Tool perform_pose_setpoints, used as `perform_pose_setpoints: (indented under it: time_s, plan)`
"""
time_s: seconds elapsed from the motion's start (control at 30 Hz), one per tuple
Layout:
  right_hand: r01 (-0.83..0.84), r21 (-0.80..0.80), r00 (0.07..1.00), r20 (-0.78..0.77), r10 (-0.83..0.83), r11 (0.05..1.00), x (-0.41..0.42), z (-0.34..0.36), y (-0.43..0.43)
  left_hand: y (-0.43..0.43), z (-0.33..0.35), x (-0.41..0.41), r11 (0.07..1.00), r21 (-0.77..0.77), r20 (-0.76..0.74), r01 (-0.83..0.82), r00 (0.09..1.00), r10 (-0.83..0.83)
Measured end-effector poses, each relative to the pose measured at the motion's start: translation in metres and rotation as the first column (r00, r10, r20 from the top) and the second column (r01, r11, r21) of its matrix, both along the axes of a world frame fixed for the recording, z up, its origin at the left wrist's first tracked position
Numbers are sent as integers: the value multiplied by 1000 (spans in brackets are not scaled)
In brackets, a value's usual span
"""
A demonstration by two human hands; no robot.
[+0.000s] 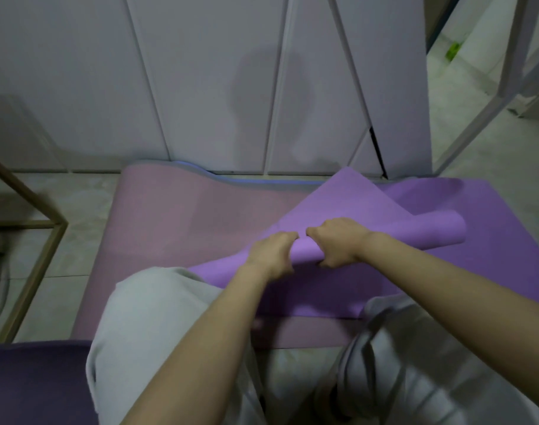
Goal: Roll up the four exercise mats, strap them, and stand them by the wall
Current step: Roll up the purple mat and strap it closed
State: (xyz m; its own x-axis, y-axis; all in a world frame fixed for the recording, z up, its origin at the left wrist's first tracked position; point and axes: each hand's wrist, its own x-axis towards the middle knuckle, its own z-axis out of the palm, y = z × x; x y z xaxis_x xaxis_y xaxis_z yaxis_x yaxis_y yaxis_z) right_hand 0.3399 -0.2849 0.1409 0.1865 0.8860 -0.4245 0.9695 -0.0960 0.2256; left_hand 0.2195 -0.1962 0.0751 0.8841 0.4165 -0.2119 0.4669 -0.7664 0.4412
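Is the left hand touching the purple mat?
Touching. Head view: the left hand curls over the rolled edge of the purple mat, no gap.

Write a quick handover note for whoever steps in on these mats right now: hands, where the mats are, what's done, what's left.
Left hand and right hand: both gripping the started roll of the bright purple mat, side by side.
Purple mat lies on top of the pink mat, which is flat on the floor, its far end against the white wall panels.
A darker purple mat lies flat at the near left. A fourth mat is not clearly in view.
Done: first turns of one roll only.
Left: finish this roll, strap it, then the others; stand all by the wall.
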Motion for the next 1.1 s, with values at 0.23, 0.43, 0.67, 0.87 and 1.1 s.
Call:
perform_pose_setpoints:
  time_s: [0.23,0.43,0.67,0.87,1.1]
  plan:
    - [43,-110,994,-100,-54,993,0,11,28,-23,-8,-12,824,464,387,-324,911,141]
    - [-20,29,1000,-8,21,999,8,5,14,-8,-1,-7,959,246,213,-141,973,89]
    - [-325,371,944,188,273,870,16,-12,-24,15,13,10,979,-150,-100,140,983,-156]
    - [-221,215,969,157,190,951,7,-12,-21,21,10,12,952,-265,-194,153,959,-208]
    - [-87,-22,992,85,88,996,13,-2,9,-17,-12,-3,937,282,208,-209,966,153]
